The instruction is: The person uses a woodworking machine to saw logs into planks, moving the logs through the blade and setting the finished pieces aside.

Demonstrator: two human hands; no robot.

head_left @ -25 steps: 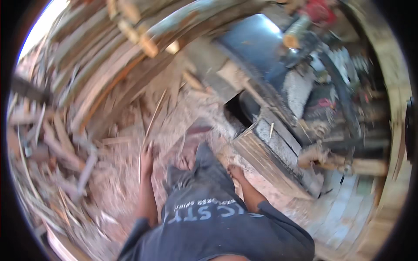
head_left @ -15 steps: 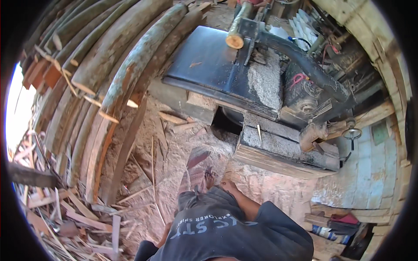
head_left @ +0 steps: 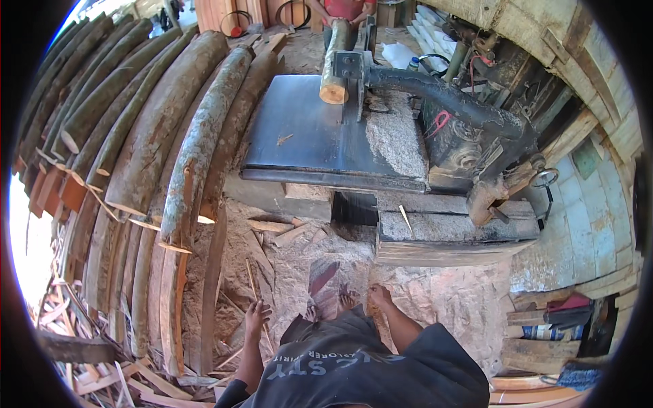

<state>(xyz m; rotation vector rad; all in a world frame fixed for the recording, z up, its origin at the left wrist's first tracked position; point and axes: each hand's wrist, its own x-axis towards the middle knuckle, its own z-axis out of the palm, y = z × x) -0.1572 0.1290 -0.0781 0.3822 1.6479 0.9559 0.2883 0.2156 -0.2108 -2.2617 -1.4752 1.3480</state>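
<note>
My left hand (head_left: pixel 256 317) hangs low on the left, fingers apart and nothing in them. It appears close to a thin wood strip (head_left: pixel 251 275) on the floor, though I cannot tell if they touch. On the right, my right hand (head_left: pixel 380 296) is curled into a loose fist beside my body, with no object showing in it. Ahead stands a saw machine with a dark metal table (head_left: pixel 292 139). A barked log (head_left: pixel 334 71) lies at its far side, its cut end toward me near the blade guide (head_left: pixel 350 75). A co-worker in red (head_left: pixel 341 8) stands behind that log, hands at its far end.
Long logs (head_left: pixel 170 122) are stacked on the left. Offcuts (head_left: pixel 156 377) litter the floor there. Sawdust covers the wooden block (head_left: pixel 456 224) before the machine. A bent metal arm (head_left: pixel 442 95) reaches over the table. Planks and cloth (head_left: pixel 568 316) lie at the right.
My view has tilted up, bringing the co-worker more fully into sight. My left hand has come out from beside my body; my right hand has moved away from my clothing.
</note>
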